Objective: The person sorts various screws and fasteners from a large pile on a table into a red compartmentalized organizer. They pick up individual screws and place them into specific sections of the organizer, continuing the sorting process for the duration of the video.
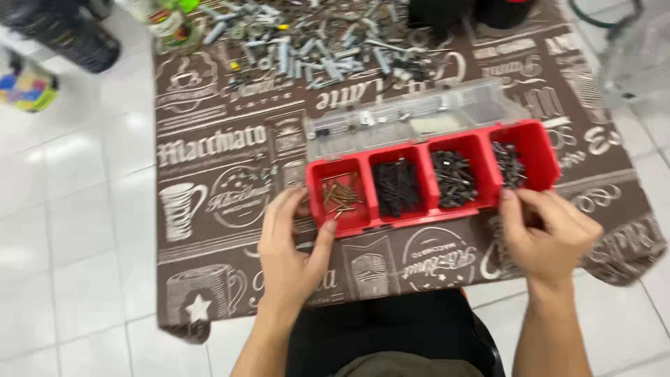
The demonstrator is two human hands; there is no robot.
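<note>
Brown cloth with pale printed cups and lettering covers your counter (209,209), which stands on a white tiled floor (70,230). Across the far end of the cloth lies a wide scatter of grey metal bolts and screws (314,42), loose and piled over one another.

Nearer to you sits a red organiser tray (433,209) with four compartments in a row, its clear lid (412,115) thrown open behind it. From your left, the first compartment holds brass-coloured screws (340,195); the second holds black screws (396,185); the third and fourth hold dark screws too, though the blur hides their exact kind.

Your left hand (289,244) grips the tray's near left corner, thumb pressed to the front rim and fingers along the left wall. Your right hand (548,234) sits at the near right corner with fingers curled, one fingertip touching the front rim; you cannot tell whether it truly grips the tray or only rests against it.
</note>
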